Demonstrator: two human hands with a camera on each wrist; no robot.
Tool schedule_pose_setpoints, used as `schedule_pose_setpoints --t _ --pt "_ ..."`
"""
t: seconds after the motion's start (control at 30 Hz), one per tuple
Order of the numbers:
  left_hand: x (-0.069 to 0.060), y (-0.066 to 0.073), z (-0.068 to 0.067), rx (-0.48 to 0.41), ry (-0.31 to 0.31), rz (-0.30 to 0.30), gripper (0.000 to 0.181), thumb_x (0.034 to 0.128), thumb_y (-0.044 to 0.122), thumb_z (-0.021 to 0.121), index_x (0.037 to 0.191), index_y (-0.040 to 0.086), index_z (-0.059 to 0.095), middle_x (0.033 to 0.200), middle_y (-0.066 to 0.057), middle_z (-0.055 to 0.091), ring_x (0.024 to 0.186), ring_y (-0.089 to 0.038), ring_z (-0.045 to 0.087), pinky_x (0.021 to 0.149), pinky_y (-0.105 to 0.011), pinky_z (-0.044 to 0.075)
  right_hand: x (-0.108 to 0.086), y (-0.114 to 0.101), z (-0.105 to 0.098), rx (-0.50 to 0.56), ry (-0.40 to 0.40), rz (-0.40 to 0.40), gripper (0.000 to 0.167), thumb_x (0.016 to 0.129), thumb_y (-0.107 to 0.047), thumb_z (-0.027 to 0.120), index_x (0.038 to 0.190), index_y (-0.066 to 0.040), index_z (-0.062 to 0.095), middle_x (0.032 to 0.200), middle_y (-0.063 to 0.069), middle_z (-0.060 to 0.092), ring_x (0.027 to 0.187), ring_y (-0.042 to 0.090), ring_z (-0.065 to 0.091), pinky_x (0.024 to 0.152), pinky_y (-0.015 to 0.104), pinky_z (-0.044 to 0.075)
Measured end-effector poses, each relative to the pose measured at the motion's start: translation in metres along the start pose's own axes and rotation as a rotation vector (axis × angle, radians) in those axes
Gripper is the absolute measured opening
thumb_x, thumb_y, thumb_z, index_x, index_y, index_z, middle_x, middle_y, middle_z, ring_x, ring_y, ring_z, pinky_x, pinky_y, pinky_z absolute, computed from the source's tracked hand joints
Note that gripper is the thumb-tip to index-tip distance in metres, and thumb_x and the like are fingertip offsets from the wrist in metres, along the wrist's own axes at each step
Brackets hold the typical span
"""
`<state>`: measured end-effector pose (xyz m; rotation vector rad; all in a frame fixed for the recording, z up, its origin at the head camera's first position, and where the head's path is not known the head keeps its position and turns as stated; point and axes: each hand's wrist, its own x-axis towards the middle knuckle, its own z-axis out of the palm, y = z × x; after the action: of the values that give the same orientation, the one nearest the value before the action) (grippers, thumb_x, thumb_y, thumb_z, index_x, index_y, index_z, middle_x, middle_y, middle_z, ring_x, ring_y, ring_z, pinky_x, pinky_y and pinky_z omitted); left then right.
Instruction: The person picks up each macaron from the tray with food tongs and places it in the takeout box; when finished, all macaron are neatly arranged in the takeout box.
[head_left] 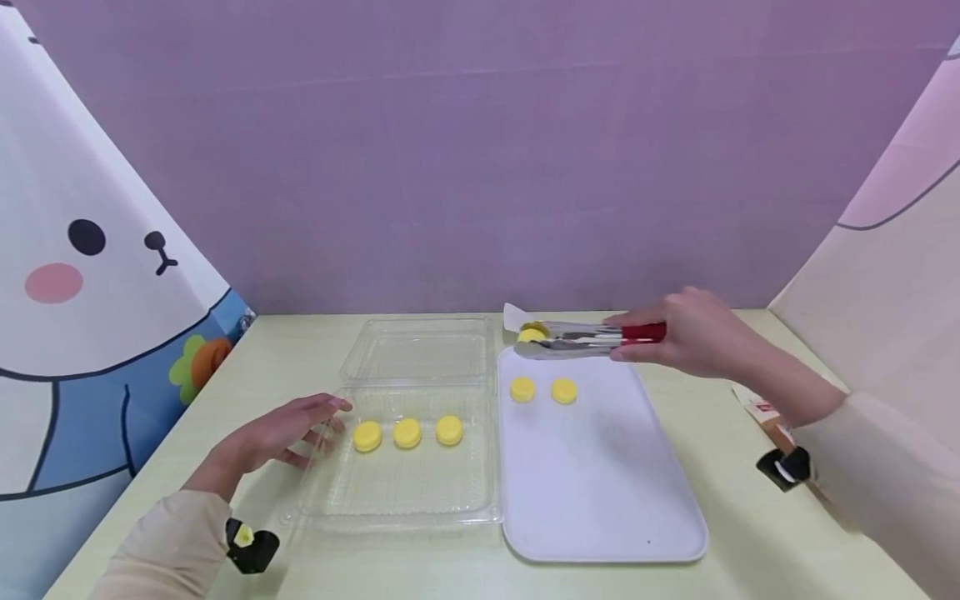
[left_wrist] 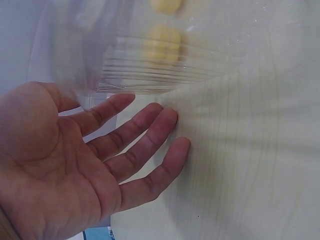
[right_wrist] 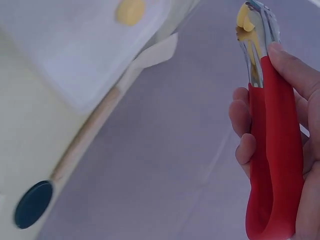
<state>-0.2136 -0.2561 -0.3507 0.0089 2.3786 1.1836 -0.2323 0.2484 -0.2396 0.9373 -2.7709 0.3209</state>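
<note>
My right hand [head_left: 693, 333] grips red-handled metal tongs [right_wrist: 275, 150], whose tips pinch a yellow round piece [head_left: 532, 334] above the far left corner of the white tray [head_left: 600, 467]. Two yellow pieces [head_left: 522, 389] lie on that tray. Left of it, an opened clear plastic container [head_left: 405, 492] holds three yellow pieces [head_left: 407, 433] in a row. At the container's left edge is my left hand [head_left: 281, 433], its fingers loosely bent; in the left wrist view the fingers [left_wrist: 142, 135] hold nothing, and whether they touch the plastic I cannot tell.
The container's lid [head_left: 420, 350] lies folded back on its far side. A white paper-like piece [head_left: 514, 317] sticks up behind the tray. Beneath my right forearm is a partly hidden brown and white item [head_left: 777, 433]. A purple backdrop [head_left: 480, 167] rises behind the table.
</note>
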Motion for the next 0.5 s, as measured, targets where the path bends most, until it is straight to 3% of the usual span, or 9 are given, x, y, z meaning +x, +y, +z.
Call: schedule_pose_setpoints --t 0.23,0.5 --pt "0.0 -0.001 0.001 0.0 0.007 0.005 0.058 0.1104 0.044 0.036 0.15 0.001 0.04 0.137 -0.025 0.05 0.115 -0.038 0.055 0.085 -0.049 0.057 0.033 -0.036 -0.003 -0.018 -0.062 -0.094 0.041 0.085 -0.038 0.083 0.118 -0.015 0.078 0.067 -0.013 0.065 0.057 0.006 0.05 0.057 0.031 0.041" --pt "0.0 -0.001 0.001 0.001 0.011 0.003 0.058 0.1102 0.044 0.036 0.149 0.002 0.041 0.137 -0.024 0.051 0.114 -0.037 0.056 0.084 -0.048 0.057 0.064 -0.078 0.007 -0.038 -0.14 -0.167 0.041 0.084 -0.038 0.084 0.119 -0.018 0.078 0.077 -0.01 0.072 0.063 0.004 0.059 0.06 0.029 0.049"
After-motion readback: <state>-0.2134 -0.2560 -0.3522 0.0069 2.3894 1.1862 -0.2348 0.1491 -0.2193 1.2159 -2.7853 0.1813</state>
